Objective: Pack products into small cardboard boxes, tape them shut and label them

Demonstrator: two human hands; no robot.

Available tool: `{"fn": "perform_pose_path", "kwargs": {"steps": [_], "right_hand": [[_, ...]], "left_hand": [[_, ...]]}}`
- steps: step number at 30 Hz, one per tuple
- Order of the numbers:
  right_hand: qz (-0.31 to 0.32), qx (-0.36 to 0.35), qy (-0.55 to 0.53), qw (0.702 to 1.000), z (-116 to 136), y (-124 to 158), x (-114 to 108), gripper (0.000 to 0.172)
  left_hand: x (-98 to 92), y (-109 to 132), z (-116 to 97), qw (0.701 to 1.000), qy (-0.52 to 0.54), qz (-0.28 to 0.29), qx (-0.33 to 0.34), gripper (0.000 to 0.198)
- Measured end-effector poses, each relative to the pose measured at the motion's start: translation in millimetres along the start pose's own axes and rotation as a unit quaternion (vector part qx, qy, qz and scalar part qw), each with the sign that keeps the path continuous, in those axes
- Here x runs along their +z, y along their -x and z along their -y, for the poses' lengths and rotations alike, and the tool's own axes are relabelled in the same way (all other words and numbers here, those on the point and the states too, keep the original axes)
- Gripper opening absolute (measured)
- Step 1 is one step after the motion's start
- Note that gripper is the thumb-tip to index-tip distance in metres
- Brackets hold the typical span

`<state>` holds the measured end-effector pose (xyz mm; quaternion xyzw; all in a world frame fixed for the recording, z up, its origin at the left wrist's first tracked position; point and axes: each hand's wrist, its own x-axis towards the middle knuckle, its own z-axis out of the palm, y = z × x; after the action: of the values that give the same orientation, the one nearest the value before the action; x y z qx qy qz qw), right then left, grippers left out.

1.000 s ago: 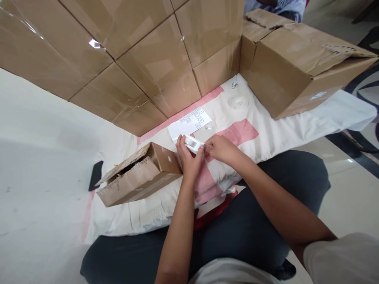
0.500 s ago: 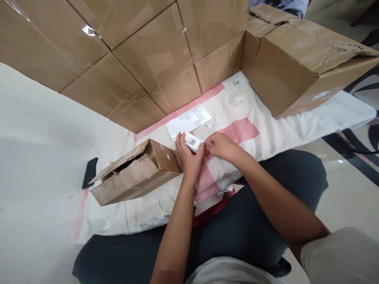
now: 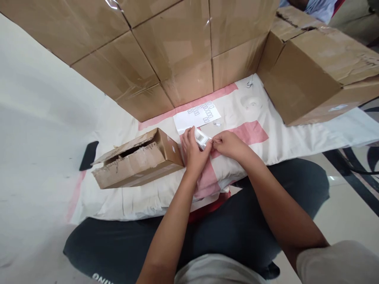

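Note:
My left hand (image 3: 192,150) is closed around a small white device (image 3: 201,137) with a squarish grey window, its fingers on the far left side and the thumb near the right end. Right beside that end, my right hand (image 3: 228,144) has its fingertips pinched together. Whatever lies between those fingertips is too small to make out. Just beyond the device lies a white sheet (image 3: 187,120) printed with rows of little outlined rectangles. A small shiny piece (image 3: 217,124) rests on the cloth by the sheet's near right corner.
Stacked taped cartons (image 3: 177,43) rise behind the cloth (image 3: 166,203). A torn-open carton (image 3: 139,161) lies at left, near a black object (image 3: 89,156). On the right stands a larger open carton (image 3: 304,83). A round white item (image 3: 253,103) sits beside it. Part of another person shows at top right.
The whole scene has shifted rightward in view as the camera turned slightly. Both hands keep much the same grip at the white device.

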<state>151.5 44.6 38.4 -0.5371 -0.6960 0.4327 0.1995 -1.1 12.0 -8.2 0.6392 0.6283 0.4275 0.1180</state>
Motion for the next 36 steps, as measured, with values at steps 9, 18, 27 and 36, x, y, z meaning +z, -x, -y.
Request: {"fn": "perform_pose_path", "kwargs": {"steps": [9, 18, 27, 36], "right_hand": [[0.011, 0.004, -0.016, 1.000, -2, -2, 0, 0.036], [0.014, -0.004, -0.028, 1.000, -4, -2, 0, 0.037], [0.040, -0.009, -0.009, 0.999, -4, -4, -8, 0.037], [0.045, 0.002, 0.005, 0.999, -1, 1, -12, 0.040]], "left_hand": [[-2.2, 1, 2, 1.000, -0.019, 0.024, 0.006, 0.069], [-0.2, 1, 0, 1.000, -0.026, 0.015, 0.001, 0.070], [-1.2, 2, -2, 0.999, -0.018, 0.027, 0.000, 0.075], [-0.3, 1, 0, 0.999, -0.021, 0.027, -0.006, 0.077]]}}
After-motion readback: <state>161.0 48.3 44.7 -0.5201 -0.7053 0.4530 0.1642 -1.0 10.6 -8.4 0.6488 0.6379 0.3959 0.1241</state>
